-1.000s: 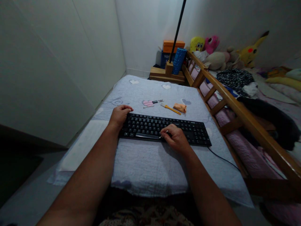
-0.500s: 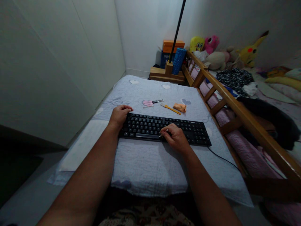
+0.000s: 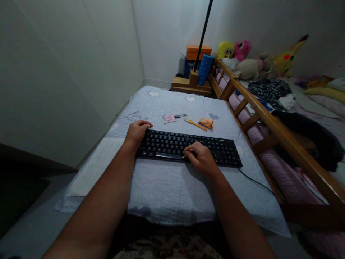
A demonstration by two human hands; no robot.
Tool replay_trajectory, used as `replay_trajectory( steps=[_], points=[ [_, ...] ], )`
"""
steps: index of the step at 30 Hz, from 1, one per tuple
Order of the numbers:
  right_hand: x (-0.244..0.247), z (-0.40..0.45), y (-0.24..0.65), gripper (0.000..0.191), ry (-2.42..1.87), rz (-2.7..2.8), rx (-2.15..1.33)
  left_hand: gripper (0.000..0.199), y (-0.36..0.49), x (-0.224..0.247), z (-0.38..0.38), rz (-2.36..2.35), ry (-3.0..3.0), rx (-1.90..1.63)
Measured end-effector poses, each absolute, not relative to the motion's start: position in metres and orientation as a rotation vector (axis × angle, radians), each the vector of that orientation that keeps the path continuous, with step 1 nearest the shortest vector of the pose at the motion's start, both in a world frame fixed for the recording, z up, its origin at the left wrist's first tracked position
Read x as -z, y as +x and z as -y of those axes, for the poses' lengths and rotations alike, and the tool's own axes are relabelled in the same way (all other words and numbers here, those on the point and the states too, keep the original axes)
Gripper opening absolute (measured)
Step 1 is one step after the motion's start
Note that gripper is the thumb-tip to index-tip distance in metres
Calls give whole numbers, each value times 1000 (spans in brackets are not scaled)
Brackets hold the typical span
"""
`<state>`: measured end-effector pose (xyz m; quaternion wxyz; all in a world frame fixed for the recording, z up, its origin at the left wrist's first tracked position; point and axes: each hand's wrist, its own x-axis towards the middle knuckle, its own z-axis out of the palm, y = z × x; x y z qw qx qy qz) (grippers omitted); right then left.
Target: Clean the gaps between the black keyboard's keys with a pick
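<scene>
A black keyboard (image 3: 168,142) lies flat across the cloth in front of me. My left hand (image 3: 137,133) is closed on its left end, fingers curled at the upper left corner. Between the thumb and fingers of my right hand (image 3: 199,156) is a thin white cotton swab (image 3: 184,157). Its tip is at the right end of the space bar, close to or touching the keys. Some keys are hidden under that hand. Beyond the keyboard lie a pink and black tool (image 3: 175,117), a thin stick, a yellow-handled brush (image 3: 198,125) and a folded orange cloth (image 3: 206,123).
A pale blue cloth (image 3: 167,187) with hearts covers the table. The keyboard's cable (image 3: 256,181) runs off to the right, toward a wooden bed rail (image 3: 269,118). A white sheet (image 3: 94,169) lies on the left. At the back stands a black pole (image 3: 203,34) on a wooden base.
</scene>
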<state>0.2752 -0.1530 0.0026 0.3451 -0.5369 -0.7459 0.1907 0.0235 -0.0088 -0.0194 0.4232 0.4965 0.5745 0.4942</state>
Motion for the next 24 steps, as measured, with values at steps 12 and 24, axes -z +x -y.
replay_trajectory(
  steps=[12,24],
  points=[
    [-2,152,275,13,-1397,1924,-454,8,25,16,10,-1450,1242,-1233],
    [-2,152,275,13,-1402,1923,-453,7,24,17,9,-1438,1238,-1233]
  ],
)
